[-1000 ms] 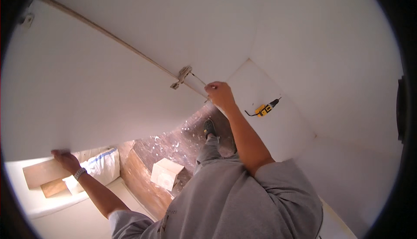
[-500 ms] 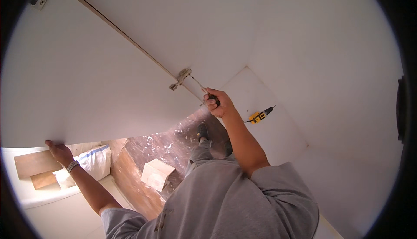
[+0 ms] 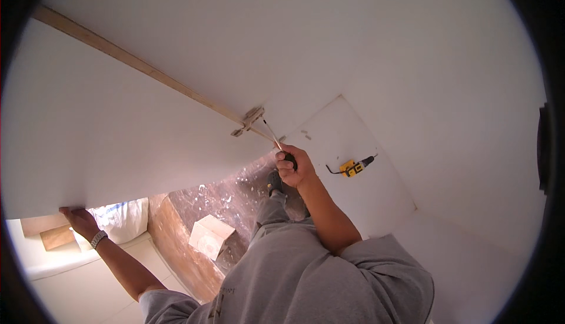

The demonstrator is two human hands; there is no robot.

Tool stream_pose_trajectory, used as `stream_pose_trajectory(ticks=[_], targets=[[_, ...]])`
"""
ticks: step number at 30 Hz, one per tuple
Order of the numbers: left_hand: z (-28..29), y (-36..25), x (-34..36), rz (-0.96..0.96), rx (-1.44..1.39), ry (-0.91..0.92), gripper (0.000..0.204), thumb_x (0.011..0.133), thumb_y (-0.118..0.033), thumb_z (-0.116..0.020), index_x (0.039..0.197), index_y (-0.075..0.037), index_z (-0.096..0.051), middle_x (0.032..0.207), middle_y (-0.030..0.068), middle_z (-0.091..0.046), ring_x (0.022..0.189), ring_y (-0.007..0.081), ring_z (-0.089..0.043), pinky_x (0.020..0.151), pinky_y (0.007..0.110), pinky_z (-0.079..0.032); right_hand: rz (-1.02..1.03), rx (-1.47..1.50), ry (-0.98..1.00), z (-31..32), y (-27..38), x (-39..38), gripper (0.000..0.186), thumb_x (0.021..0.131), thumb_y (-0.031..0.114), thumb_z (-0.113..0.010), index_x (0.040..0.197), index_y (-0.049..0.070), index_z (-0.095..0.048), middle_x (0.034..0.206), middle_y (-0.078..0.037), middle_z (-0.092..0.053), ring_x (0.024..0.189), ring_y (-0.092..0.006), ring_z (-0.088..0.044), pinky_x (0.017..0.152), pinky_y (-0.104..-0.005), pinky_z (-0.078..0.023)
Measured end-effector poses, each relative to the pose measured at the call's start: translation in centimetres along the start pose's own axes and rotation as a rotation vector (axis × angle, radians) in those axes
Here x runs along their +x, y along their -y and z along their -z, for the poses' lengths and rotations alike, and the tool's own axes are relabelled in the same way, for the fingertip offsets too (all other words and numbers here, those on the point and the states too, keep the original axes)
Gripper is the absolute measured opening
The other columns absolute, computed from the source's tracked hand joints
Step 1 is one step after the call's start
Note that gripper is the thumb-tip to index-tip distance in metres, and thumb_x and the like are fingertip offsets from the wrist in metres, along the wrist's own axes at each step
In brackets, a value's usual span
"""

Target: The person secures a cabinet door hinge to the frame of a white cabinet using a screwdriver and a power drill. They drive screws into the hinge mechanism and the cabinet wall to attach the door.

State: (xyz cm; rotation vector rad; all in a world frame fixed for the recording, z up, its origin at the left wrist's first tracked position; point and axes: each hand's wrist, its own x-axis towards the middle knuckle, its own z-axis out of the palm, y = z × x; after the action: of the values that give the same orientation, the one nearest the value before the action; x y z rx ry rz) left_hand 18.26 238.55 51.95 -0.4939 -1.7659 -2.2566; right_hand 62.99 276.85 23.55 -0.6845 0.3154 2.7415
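My right hand (image 3: 295, 165) is closed around the dark handle of a screwdriver (image 3: 272, 132). Its shaft points up and left, and the tip is close to a metal hinge (image 3: 250, 120). The hinge bridges a large white cabinet door (image 3: 135, 130) and the white cabinet panel (image 3: 235, 41) beyond it. At the far left, my left hand (image 3: 82, 221) grips the door's near edge, with part of the fingers hidden at the edge. A tan strip (image 3: 135, 64) shows along the seam between door and panel.
A yellow and black power drill (image 3: 355, 167) lies on the white cabinet surface to the right. Below are a cardboard box (image 3: 210, 237) on a brown, white-speckled floor, a white sack (image 3: 126, 221) and a piece of brown board (image 3: 56, 237). My shoe (image 3: 274, 181) stands beneath the right hand.
The door has shifted, and the tan strip along its seam shows wider. My right hand and the screwdriver sit slightly lower, with the tip still near the hinge. My left hand keeps its hold.
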Motion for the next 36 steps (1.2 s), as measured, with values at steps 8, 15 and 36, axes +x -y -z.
stream_pose_trajectory(ticks=[8,15,36], targets=[[-1.7,-0.2,-1.7,0.004,-0.027,0.012,0.049,0.094,-0.047,-0.048,0.118,-0.005,-0.053,0.117,0.0071,-0.058,0.106,0.0188,-0.053,0.094,0.033,-0.041,-0.001,-0.056,-0.048,-0.4,0.3,-0.5,0.019,0.089,0.020,-0.060,0.104,0.009,-0.054,0.066,-0.002,-0.053,0.039,-0.0063,-0.040,0.032,-0.0193,-0.027],[2.6,0.7,1.5,-0.005,-0.042,0.070,0.046,0.095,-0.045,-0.048,0.116,-0.004,-0.055,0.113,0.0087,-0.060,0.103,0.0189,-0.055,0.093,0.031,-0.042,0.082,-0.152,-0.107,-1.2,-0.3,-1.3,0.021,0.087,0.020,-0.061,0.102,0.007,-0.054,0.067,-0.004,-0.054,0.041,-0.0064,-0.041,0.032,-0.0193,-0.027],[0.8,0.1,0.0,0.011,-0.178,0.106,0.048,0.094,-0.037,-0.055,0.124,0.000,-0.052,0.126,0.0064,-0.053,0.116,0.0176,-0.048,0.100,0.032,-0.036,0.601,-1.236,-0.021,-12.3,4.0,-18.5,0.038,0.079,0.010,-0.065,0.116,0.001,-0.059,0.081,-0.005,-0.058,0.062,-0.0115,-0.054,0.053,-0.0275,-0.046]])
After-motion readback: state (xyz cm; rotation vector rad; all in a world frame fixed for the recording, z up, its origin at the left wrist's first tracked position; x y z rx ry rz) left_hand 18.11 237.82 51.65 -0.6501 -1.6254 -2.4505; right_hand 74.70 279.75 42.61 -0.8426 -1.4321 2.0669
